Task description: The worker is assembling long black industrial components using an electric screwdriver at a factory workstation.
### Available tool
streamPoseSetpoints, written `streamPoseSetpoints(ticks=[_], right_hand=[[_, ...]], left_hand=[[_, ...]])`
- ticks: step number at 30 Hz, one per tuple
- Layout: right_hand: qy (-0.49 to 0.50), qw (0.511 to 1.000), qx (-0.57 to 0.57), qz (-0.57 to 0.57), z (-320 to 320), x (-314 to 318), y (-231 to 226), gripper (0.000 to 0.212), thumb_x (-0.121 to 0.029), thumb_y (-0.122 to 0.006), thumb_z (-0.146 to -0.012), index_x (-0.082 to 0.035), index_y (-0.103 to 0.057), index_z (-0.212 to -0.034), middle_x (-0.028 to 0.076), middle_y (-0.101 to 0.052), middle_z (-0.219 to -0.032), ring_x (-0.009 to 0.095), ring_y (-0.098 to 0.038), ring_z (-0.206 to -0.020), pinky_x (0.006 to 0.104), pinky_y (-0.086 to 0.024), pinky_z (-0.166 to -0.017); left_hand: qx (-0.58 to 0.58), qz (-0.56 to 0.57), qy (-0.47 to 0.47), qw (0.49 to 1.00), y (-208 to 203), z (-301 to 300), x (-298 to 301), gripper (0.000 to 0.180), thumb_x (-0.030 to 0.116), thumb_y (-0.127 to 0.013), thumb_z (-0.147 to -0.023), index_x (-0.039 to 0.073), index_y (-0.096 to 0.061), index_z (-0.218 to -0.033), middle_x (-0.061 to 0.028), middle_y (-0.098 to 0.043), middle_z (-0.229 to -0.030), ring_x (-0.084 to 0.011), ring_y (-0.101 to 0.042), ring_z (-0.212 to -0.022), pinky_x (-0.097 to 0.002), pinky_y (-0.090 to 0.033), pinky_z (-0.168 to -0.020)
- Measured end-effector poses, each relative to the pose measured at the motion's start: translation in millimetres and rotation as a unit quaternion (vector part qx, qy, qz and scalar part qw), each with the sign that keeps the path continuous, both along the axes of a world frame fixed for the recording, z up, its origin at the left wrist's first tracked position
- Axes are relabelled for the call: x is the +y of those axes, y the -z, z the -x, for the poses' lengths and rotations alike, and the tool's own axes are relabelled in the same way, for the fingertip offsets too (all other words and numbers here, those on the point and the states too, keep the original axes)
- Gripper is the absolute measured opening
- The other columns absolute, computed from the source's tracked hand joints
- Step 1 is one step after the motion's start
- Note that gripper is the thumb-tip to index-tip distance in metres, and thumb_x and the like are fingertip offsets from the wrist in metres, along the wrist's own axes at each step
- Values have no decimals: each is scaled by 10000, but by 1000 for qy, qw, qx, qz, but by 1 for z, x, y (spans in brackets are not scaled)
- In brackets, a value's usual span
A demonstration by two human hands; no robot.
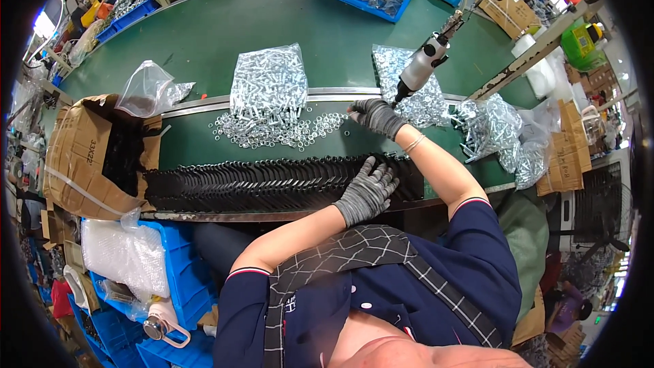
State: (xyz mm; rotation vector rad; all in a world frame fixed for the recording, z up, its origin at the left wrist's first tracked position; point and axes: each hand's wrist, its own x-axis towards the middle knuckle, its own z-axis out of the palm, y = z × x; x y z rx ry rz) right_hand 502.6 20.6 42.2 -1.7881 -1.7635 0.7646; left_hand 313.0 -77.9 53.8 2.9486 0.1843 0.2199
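A long row of thin black parts (252, 187) stands packed along the near edge of the bench, with small metal pieces along its upper edge. My left hand (368, 194), in a grey striped glove, lies over the right part of this row with its fingers apart. Beyond the row, my right hand (379, 118), gloved alike, has its fingers drawn together at the right end of a spread of washers (327, 123); whatever is in them cannot be made out. Bolts (262, 112) spill from an open clear bag (270, 71) beside the washers.
A power screwdriver (422, 65) hangs above a bag of hardware (392, 61), close to my right hand. More bolt bags (494, 133) lie at the right. An open carton (82, 150) stands left, and a blue bin (371, 3) sits on the green bench (211, 34).
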Motion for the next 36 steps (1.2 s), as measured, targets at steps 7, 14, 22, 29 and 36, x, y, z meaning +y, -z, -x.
streamPoseSetpoints(ticks=[7, 14, 22, 29, 36], right_hand=[[-102, 948, -300, -23, 11, 8, -16, 169, -163, -601, -871, -45, -701, -938, 159, -714, -876, 294, -691, -811, 384, -542, -741], [-108, 875, -456, 123, 18, 13, -27, 176, -160, -576, -848, -57, -700, -919, 167, -707, -886, 329, -690, -802, 422, -538, -732], [-53, 978, -203, 9, -7, -92, -49, 132, -174, -628, -786, -137, -690, -896, 76, -660, -783, 258, -658, -789, 376, -520, -777], [-127, 937, -253, -205, -12, -117, -37, 138, -226, -670, -779, -137, -680, -883, 50, -636, -833, 261, -616, -893, 424, -442, -955], [-155, 892, -391, -164, -4, -113, -36, 228, -306, -641, -818, -115, -667, -941, 71, -634, -884, 276, -605, -947, 475, -362, -1045]], left_hand=[[-18, 3, 15, 1000, 9, 8, -1, 573, 385, -547, -881, 97, -502, -1374, -163, -480, -1418, -315, -422, -1337, -545, -178, -1161], [-20, 0, 9, 1000, 6, 10, 2, 585, 393, -552, -877, 104, -493, -1382, -168, -475, -1420, -318, -432, -1329, -515, -206, -1159], [-28, 4, 3, 1000, 14, 8, 2, 597, 409, -546, -877, 117, -483, -1394, -170, -474, -1420, -316, -432, -1329, -510, -206, -1160], [-21, 0, -3, 1000, 13, 8, -1, 605, 423, -546, -875, 122, -483, -1396, -163, -465, -1425, -311, -419, -1339, -511, -201, -1160], [-15, 2, -4, 1000, 10, 5, -1, 616, 433, -560, -864, 122, -488, -1390, -159, -470, -1415, -308, -403, -1346, -511, -201, -1159]])
